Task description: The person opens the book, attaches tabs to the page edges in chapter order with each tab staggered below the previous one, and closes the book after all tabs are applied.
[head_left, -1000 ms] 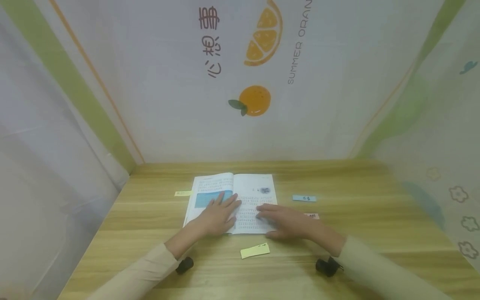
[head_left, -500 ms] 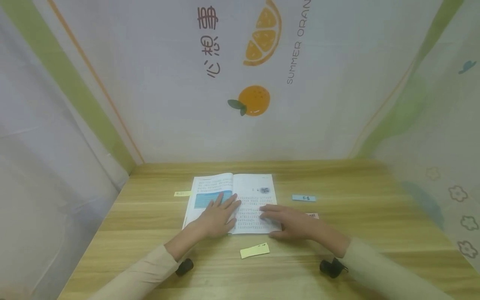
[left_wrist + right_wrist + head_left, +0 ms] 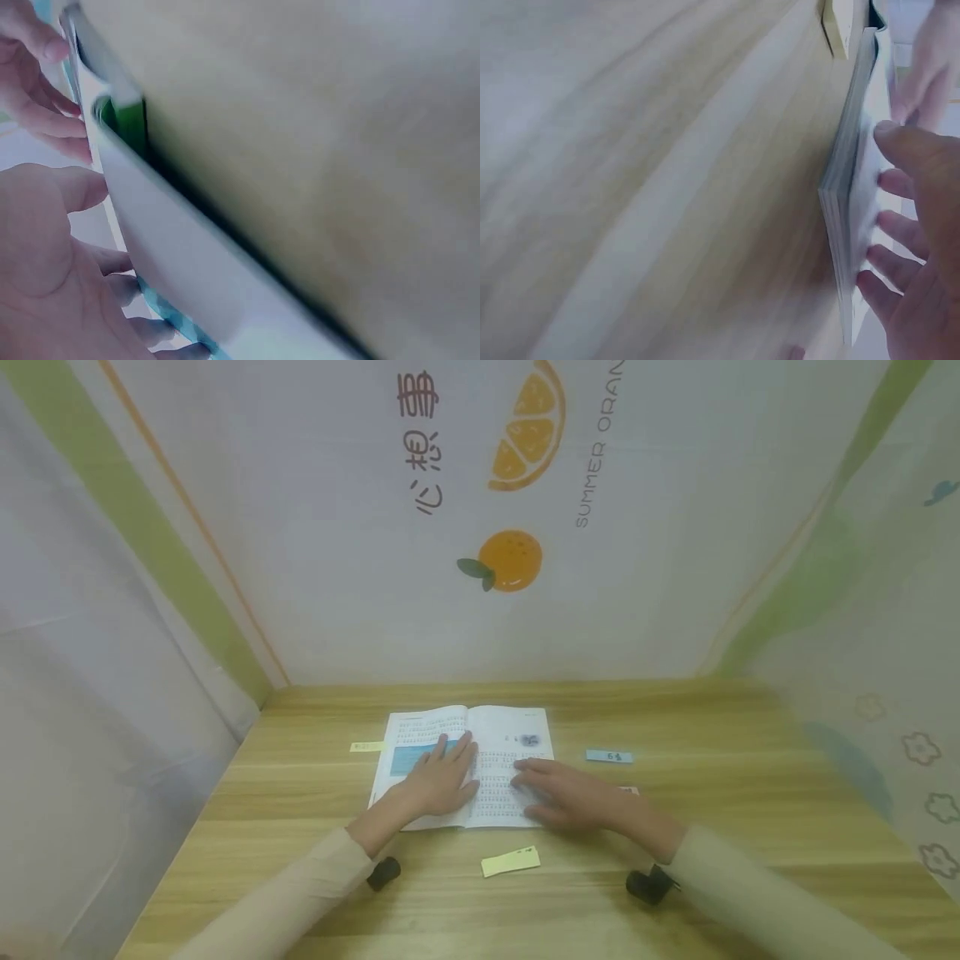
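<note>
An open book [image 3: 506,724] lies on the wooden table, printed text on both pages and a blue block on the left one. My left hand [image 3: 442,783] rests on the left page near the spine, fingers straight and spread. Over the lower right page is my right hand [image 3: 570,795], its fingers slightly bent and the thumb apart. In the right wrist view, the fingertips of the right hand [image 3: 922,232] touch the page of the book [image 3: 847,169], above its thick stack of pages. Neither hand grips anything.
A yellow paper slip [image 3: 511,862] lies in front of the book. Another yellow slip [image 3: 366,747] shows at its left edge. To the right are a blue slip [image 3: 609,757] and a pale slip [image 3: 632,791], partly hidden by the right arm. A curtain [image 3: 375,610] hangs behind the table.
My left hand has slid a little forward and right, along the page by the spine. The right hand shifted slightly right, then came back left over the page. The book stays open.
</note>
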Tool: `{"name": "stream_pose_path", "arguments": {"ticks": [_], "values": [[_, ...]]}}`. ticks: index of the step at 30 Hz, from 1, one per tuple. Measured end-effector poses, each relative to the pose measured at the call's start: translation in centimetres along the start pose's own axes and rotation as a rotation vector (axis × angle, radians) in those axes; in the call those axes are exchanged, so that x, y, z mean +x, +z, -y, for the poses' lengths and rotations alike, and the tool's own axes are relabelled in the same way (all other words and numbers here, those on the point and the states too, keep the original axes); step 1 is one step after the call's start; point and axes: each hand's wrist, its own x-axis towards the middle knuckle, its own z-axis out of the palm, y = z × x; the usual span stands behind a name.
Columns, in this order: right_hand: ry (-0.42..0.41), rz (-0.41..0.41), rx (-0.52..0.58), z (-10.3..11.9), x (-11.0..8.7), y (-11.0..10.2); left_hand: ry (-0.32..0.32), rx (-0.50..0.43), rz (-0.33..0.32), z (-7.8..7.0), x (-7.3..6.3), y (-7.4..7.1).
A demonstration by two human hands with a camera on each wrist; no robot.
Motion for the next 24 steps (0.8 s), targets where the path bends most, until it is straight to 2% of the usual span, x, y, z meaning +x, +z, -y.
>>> {"name": "stream_pose_path", "arguments": {"ticks": [3,6,10,15,20,24], "values": [[-0.014,-0.008,-0.012,0.1,0.7,0.0,-0.033,0.008,0.019,0.2,1.5,-0.5],[-0.027,0.000,-0.023,0.1,1.1,0.0,-0.093,-0.015,0.050,0.3,3.1,-1.1],[-0.037,0.028,-0.047,-0.3,1.1,0.0,-0.157,-0.044,0.076,0.6,4.6,-1.7],[-0.044,0.042,-0.053,-0.5,0.7,-0.2,-0.178,-0.065,0.089,1.3,5.7,-1.5],[-0.020,0.057,-0.047,-0.4,0.2,-0.3,-0.182,-0.063,0.105,1.7,6.1,-1.4],[0.014,0.091,-0.038,-0.2,0.0,-0.4,-0.193,-0.040,0.122,2.1,6.6,-0.5]]}}
